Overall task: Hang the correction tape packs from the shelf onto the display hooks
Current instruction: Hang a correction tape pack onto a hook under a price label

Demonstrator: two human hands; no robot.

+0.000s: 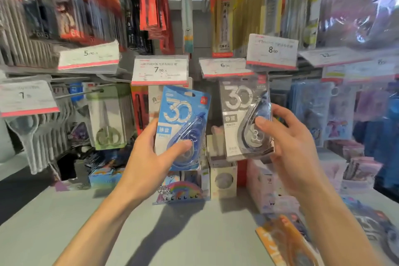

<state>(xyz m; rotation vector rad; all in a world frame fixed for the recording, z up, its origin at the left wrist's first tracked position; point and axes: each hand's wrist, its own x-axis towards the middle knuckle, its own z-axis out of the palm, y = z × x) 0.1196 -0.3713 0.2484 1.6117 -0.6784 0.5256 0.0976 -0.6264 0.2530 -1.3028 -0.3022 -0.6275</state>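
My left hand (pixel 149 155) grips a blue correction tape pack (pixel 183 114) marked "30", held upright just below the 7.90 price tag (pixel 159 70). My right hand (pixel 289 147) grips a grey correction tape pack (pixel 239 110), also marked "30", whose top reaches up behind the 6.00 price tag (pixel 224 67). The hook behind that tag is hidden, so I cannot tell whether the grey pack hangs on it. More packs, an orange one (pixel 282 242) among them, lie on the shelf (pixel 129 222) at the lower right.
Scissors packs (pixel 110 119) hang at the left on hooks. Small boxes (pixel 222 177) and a rainbow-printed pack (pixel 183 190) stand at the back of the shelf. Pens and cards hang overhead. Stickers and pouches (pixel 336 114) fill the right side.
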